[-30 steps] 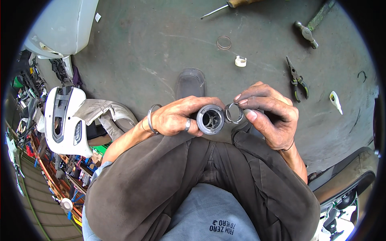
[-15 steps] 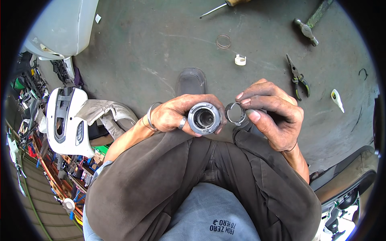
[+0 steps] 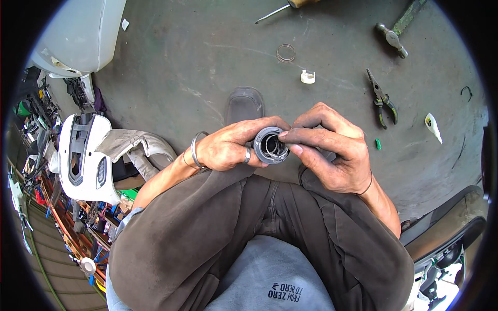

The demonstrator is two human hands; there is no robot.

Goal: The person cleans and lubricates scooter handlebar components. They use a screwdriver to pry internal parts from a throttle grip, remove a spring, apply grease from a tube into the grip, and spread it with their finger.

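Note:
My left hand (image 3: 222,149) is wrapped round a grey cylindrical part (image 3: 261,157), its open round mouth facing up and tilted slightly toward the right hand. Thumb and fingers of my right hand (image 3: 336,153) pinch a thin metal ring (image 3: 269,141), which sits in or over that mouth; how deep it goes cannot be made out. The fingertips touch the rim's right side and cover part of the ring. Both hands are above my knees.
On the floor ahead lie a coil spring (image 3: 285,53), a white plastic collar (image 3: 307,77), a screwdriver (image 3: 274,13), pliers (image 3: 381,98), a hammer (image 3: 392,38), a small white bottle (image 3: 432,128) and a small green piece (image 3: 378,144). A white car bumper (image 3: 104,191) stands at left.
My right hand has moved left, bringing the metal ring from beside the grey part to its mouth. The grey part has shifted slightly right and up. A small green piece now shows on the floor.

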